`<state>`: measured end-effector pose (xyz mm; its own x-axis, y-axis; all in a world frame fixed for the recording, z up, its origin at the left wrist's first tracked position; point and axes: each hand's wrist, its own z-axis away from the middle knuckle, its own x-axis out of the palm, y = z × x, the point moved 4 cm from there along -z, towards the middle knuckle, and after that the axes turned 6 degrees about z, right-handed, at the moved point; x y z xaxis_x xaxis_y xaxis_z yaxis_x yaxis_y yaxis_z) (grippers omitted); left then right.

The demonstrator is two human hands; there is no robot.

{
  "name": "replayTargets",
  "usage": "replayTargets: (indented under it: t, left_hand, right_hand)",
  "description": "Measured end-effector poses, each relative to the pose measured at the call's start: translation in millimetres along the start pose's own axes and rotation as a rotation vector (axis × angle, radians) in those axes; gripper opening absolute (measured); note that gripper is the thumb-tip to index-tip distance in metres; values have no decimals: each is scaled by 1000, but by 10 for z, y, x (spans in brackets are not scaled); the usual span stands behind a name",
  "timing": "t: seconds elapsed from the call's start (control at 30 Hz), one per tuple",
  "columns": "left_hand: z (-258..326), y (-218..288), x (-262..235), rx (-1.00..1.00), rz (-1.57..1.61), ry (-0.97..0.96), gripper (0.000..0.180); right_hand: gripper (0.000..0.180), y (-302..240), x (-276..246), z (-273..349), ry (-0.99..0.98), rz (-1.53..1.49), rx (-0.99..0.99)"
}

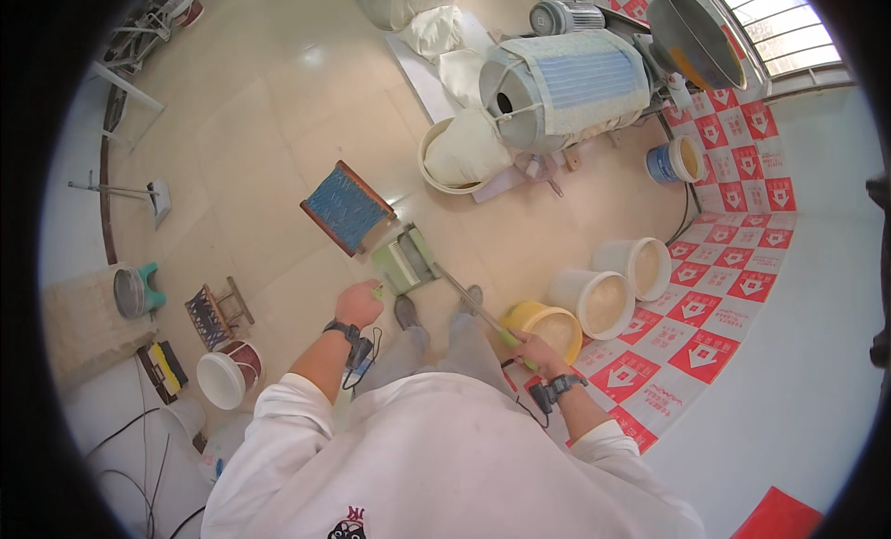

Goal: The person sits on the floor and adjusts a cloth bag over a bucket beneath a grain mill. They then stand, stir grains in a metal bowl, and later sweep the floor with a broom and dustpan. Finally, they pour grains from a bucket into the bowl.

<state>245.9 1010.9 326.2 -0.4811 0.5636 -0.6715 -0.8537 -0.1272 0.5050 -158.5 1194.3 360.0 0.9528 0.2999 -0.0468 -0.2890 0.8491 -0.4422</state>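
A green dustpan [391, 269] is down by my shoes, in front of my feet. My left hand [359, 304] is closed around its handle, whose green tip shows beside my fingers. My right hand [541, 352] grips a broom [475, 305] by the green end of its long stick. The stick slants down and to the left, its lower end meeting the right side of the dustpan. I cannot clearly make out the bristles. Just ahead of the dustpan is a low stool [347, 208] with a blue woven seat.
On the right stand a yellow bucket [520, 318] and two white buckets [568, 284] along a red-and-white covered wall. A large cloth-draped metal drum machine [520, 84] fills the far right. At left are a small folding stool [212, 316] and a white bucket [221, 381].
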Motion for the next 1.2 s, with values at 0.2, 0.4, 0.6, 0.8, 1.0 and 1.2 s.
replayTargets:
  t: [0.2,0.4,0.6,0.8,1.0,1.2]
  left_hand:
    - [377,-239,-169,14,3,-34,42]
    - [750,-598,-346,-15,38,9,43]
    - [648,-953,-189,-32,45,57,44]
    - [644,-1017,-152,-15,70,5,42]
    - [551,-930,-114,-334,369,-310,50]
    - [409,-1047,120,-540,599,-383,53]
  right_hand:
    - [71,-337,200,-490,303,790,-296]
    - [55,-349,440,-1121,333,981,-104]
    - [51,283,771,-433,193,894,-19]
    - [67,755,413,215,304,646,1]
    - [48,1057,366,-396,373,346,21]
    - [34,593,885,-535,121,37,51]
